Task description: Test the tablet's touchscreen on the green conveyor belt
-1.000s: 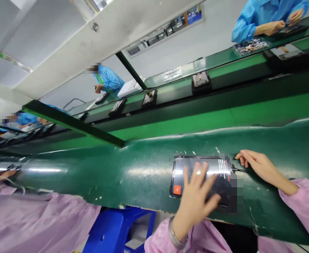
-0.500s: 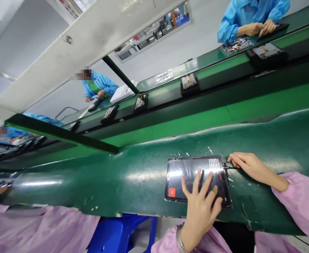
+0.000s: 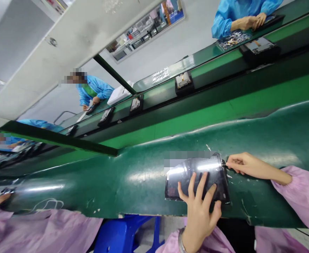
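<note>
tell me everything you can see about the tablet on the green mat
The tablet is a dark, glossy slab with rounded corners, lying flat, screen up, on the green mat near its front edge. Its glass reflects overhead light; the upper left part is blurred. The left hand rests its fingers on the screen, and the right hand touches its right edge, where a small plug seems attached.

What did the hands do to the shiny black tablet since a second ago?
The left hand slid down toward the near edge of the flat black glossy tablet, fingers staying spread on its screen. The right hand moved in along the thin cable to pinch at the tablet's right edge. The tablet stayed flat on the green mat.
</note>
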### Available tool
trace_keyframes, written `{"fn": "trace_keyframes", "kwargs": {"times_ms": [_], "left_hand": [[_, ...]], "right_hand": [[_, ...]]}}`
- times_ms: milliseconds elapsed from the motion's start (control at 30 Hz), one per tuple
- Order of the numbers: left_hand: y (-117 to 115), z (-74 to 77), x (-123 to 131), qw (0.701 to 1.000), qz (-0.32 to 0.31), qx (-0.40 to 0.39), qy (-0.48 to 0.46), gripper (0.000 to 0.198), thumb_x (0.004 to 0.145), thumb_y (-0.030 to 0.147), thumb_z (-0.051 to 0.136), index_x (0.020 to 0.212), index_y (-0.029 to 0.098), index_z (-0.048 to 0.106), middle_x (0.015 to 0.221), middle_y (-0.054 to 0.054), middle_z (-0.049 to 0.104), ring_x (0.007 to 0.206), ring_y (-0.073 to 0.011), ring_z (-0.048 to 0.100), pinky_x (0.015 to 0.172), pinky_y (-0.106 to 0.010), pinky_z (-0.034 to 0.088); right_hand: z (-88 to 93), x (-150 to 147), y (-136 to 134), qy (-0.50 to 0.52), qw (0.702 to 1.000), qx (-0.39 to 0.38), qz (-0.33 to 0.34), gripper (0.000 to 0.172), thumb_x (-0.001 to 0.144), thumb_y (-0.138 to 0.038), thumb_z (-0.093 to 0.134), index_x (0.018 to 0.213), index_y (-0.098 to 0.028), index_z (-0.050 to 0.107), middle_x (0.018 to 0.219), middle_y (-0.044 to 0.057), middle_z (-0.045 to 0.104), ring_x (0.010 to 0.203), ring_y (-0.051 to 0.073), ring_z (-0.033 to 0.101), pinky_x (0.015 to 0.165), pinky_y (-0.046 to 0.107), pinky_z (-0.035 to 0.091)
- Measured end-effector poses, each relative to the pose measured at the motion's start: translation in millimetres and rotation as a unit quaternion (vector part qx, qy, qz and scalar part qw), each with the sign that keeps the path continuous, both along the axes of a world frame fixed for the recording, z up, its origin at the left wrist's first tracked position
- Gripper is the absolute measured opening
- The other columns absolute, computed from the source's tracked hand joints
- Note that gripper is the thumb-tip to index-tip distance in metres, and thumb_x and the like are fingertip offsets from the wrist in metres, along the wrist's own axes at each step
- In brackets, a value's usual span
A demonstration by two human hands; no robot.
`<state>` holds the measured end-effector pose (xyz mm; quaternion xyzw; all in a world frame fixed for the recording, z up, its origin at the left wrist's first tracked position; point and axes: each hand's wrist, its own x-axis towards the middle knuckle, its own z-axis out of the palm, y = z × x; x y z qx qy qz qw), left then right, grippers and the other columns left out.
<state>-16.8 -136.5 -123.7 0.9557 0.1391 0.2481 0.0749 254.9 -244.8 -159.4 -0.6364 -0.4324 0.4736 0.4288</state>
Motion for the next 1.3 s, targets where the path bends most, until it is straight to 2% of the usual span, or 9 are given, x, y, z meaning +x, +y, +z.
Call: {"fn": "trace_keyframes", "kwargs": {"times_ms": [200,333,433,600,800,933,1100,1200,1300], "left_hand": [[-4.6,4.6,-3.4,1.0,-0.023,0.009,-0.01,0.034,0.106,0.033,0.05,0.128,0.028,0.075,0.159,-0.008,0.056,0.162,-0.0316,0.022,0.132,-0.058,-0.008],[-8.3,0.1,-4.2,0.999,0.0,0.015,-0.033,0.035,0.106,0.038,0.05,0.127,0.029,0.076,0.157,-0.008,0.058,0.161,-0.0322,0.022,0.132,-0.058,-0.009],[-10.6,-5.0,-5.3,0.999,0.013,0.003,-0.051,0.035,0.107,0.045,0.049,0.122,0.032,0.078,0.157,-0.004,0.058,0.16,-0.0332,0.025,0.131,-0.059,-0.011],[-10.6,-3.0,-9.8,0.999,0.015,0.007,-0.048,0.043,0.109,0.049,0.043,0.132,0.031,0.075,0.17,-0.002,0.041,0.162,-0.0339,0.02,0.131,-0.059,-0.012],[-9.1,2.3,-14.8,0.999,0.015,0.01,-0.026,0.042,0.108,0.049,0.046,0.132,0.031,0.075,0.159,-0.007,0.055,0.161,-0.0335,0.022,0.132,-0.058,-0.012],[-12.4,-3.6,-18.2,0.998,0.015,0.006,-0.057,0.044,0.101,0.056,0.06,0.133,0.03,0.074,0.155,-0.008,0.057,0.159,-0.0358,0.026,0.133,-0.058,-0.008],[-13.8,-17.8,-25.0,0.997,-0.021,0.036,-0.069,0.056,0.083,0.072,0.082,0.128,0.039,0.076,0.143,-0.005,0.065,0.16,-0.0333,0.023,0.133,-0.062,-0.007],[-9.1,-23.3,-27.7,0.998,-0.018,0.052,-0.015,0.051,0.086,0.055,0.088,0.133,0.04,0.074,0.146,-0.005,0.063,0.163,-0.0325,0.015,0.133,-0.063,-0.011],[-4.8,-26.1,-28.8,0.998,-0.015,0.053,0.013,0.054,0.085,0.04,0.092,0.136,0.039,0.073,0.149,-0.007,0.06,0.164,-0.0336,0.012,0.132,-0.064,-0.012]], "right_hand": [[9.2,-1.3,-0.1,0.07,0.997,0.015,0.0,0.073,0.096,-0.088,0.064,0.088,-0.015,0.067,0.067,0.003,0.057,0.06,0.017,0.053,0.051,0.021,0.039],[8.5,-1.5,-0.1,0.11,0.993,0.031,0.005,0.073,0.098,-0.087,0.065,0.092,-0.014,0.067,0.069,0.003,0.057,0.059,0.016,0.053,0.05,0.019,0.04],[6.5,-1.4,-0.7,0.14,0.989,0.049,0.008,0.072,0.1,-0.085,0.064,0.095,-0.013,0.067,0.07,0.003,0.057,0.06,0.016,0.053,0.05,0.019,0.04],[7.6,-1.3,-1.9,0.172,0.983,0.07,0.014,0.065,0.104,-0.078,0.065,0.101,-0.013,0.068,0.072,0.003,0.059,0.062,0.016,0.054,0.053,0.02,0.041],[11.5,-2.8,-1.1,0.172,0.982,0.078,0.013,0.068,0.102,-0.081,0.066,0.098,-0.013,0.067,0.072,0.003,0.058,0.062,0.016,0.054,0.051,0.02,0.04],[7.9,-2.6,-0.8,0.153,0.986,0.064,0.021,0.069,0.101,-0.083,0.063,0.097,-0.014,0.065,0.069,0.002,0.058,0.059,0.015,0.053,0.05,0.019,0.04],[2.7,-4.2,-1.6,0.107,0.992,0.012,0.06,0.07,0.096,-0.083,0.071,0.081,-0.017,0.055,0.064,0.002,0.058,0.051,0.013,0.05,0.048,0.019,0.038],[-0.3,-4.7,-1.8,0.068,0.994,-0.015,0.08,0.072,0.094,-0.084,0.071,0.073,-0.017,0.053,0.06,0.003,0.059,0.05,0.014,0.052,0.047,0.019,0.034],[-3.7,-4.2,-2.1,0.038,0.995,-0.038,0.082,0.073,0.095,-0.086,0.065,0.073,-0.018,0.053,0.063,0.004,0.061,0.05,0.015,0.054,0.046,0.02,0.036]]}}
